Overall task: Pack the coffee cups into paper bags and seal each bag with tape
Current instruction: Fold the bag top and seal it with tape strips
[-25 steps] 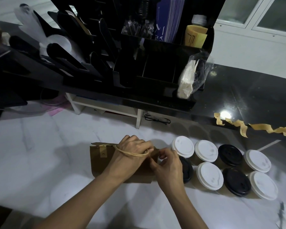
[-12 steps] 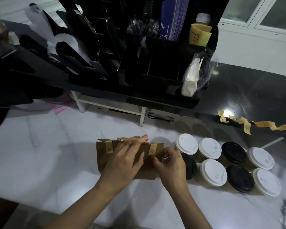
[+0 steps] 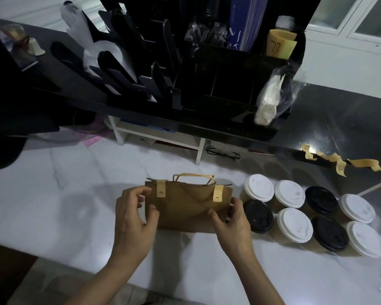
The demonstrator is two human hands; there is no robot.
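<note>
A brown paper bag (image 3: 185, 205) stands on the white marble counter (image 3: 53, 205), its top folded shut under two tape strips and its handles up. My left hand (image 3: 134, 219) grips the bag's left end, thumb on the front face. My right hand (image 3: 231, 221) grips the right end the same way. To the right of the bag stand several coffee cups in two rows, some with white lids (image 3: 294, 225), some with black lids (image 3: 259, 215). A row of tan tape strips (image 3: 341, 162) hangs from the black counter's edge at the far right.
A black organiser (image 3: 218, 84) with lids, sleeves, straws and packets fills the raised black counter behind. A pair of glasses (image 3: 222, 150) lies under its edge. A white shelf frame (image 3: 158, 139) stands behind the bag.
My left hand has come off the bag's top and handles and moved to its left end. My right hand has shifted from the top right corner to the right end.
</note>
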